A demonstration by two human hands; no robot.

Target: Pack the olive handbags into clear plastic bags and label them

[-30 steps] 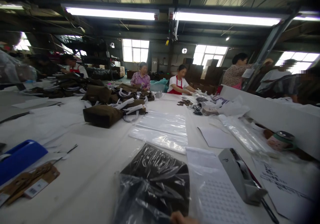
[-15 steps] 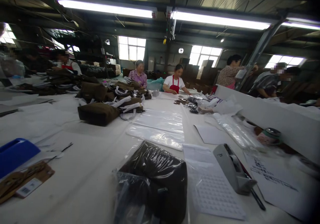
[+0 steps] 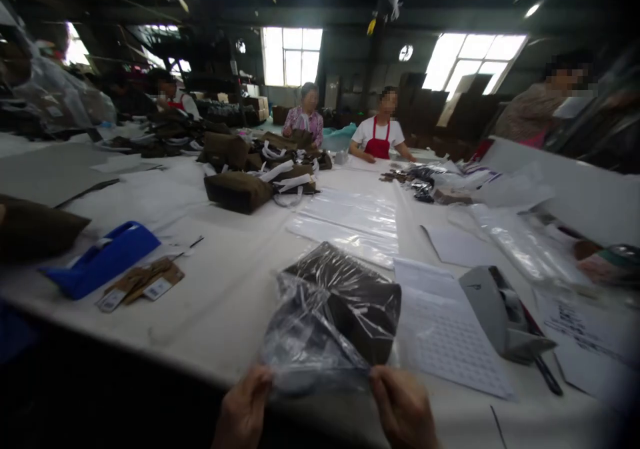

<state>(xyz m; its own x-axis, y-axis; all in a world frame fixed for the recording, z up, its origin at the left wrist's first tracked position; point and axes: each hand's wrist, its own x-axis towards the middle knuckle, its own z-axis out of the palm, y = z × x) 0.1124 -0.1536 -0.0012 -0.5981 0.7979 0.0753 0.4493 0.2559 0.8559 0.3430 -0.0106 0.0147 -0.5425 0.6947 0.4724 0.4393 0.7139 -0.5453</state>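
Observation:
A dark brown fabric bag (image 3: 367,302) lies near the table's front edge inside a clear plastic bag (image 3: 305,332). My left hand (image 3: 245,405) pinches the near left corner of the plastic's open end. The near right corner is gripped between thumb and fingers of my right hand (image 3: 403,405). Between both hands the plastic edge is stretched out, wrinkled and shiny. Just beyond lie flat clear plastic bags (image 3: 350,219), and a sheet of small labels (image 3: 445,335) is close on the right.
A grey tape dispenser (image 3: 505,315) stands right, a blue tape dispenser (image 3: 107,259) left, beside brown hang tags (image 3: 145,282). Brown bags (image 3: 240,192) are heaped farther back. Two co-workers (image 3: 380,135) (image 3: 305,119) are across the white table (image 3: 210,315).
Both my hands have come into view, holding the near end of the plastic. The view has tilted down and turned left, showing the table's front edge.

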